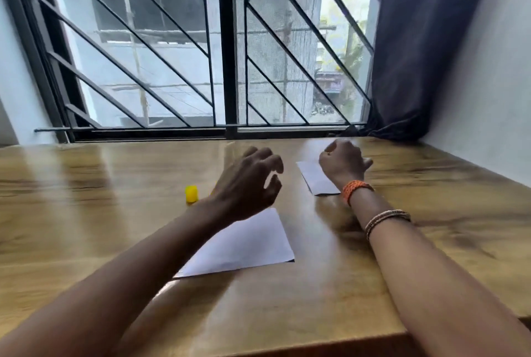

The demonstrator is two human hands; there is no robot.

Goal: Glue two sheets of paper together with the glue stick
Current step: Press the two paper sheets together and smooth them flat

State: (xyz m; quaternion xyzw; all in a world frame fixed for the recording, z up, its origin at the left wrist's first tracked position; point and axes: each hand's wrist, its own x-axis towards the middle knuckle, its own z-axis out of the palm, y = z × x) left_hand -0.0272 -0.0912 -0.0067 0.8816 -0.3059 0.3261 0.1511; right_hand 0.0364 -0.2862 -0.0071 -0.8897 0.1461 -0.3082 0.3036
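The glue stick point(191, 193) stood left of centre on the worktop point(86, 184), a small yellow tube, upright as far as the blur let one tell; it looked light and rigid, smooth plastic that could roll if tipped, best pinched round its barrel. Just right of it the left hand point(247, 184) hovered above the worktop with fingers loosely curled and spread, holding nothing. Under that forearm lay the near sheet point(247, 244), flat, towards the front edge; thin paper like this would be limp, light and easily creased or slid on the glossy wood, so a corner or an edge would be the place to lift it while a palm pinned the rest. Farther right, nearer the window edge, the far sheet point(316, 181) lay partly covered by the right hand point(342, 164), whose fingers were curled in; whether they pinched the paper I could not tell.
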